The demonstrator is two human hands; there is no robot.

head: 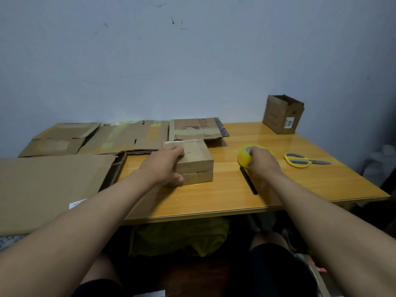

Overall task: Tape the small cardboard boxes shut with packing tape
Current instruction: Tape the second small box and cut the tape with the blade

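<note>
Boxes (194, 162) sit stacked mid-tabletop (225, 189), two small ones, and my left hand (164, 166) has its grip curled round their left side, thumb on the lower one. My right hand (262, 162) has its grip closed over the yellow tape roll (244, 157) just beside them. Scissors (300, 160) lie farther right, flattened cardboard (53, 185) to the left.

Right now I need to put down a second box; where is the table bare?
Bare wood lies between the small box and the tape roll, along the table's near edge, and between scissors and open box. The left side is crowded with flattened cardboard.
</note>
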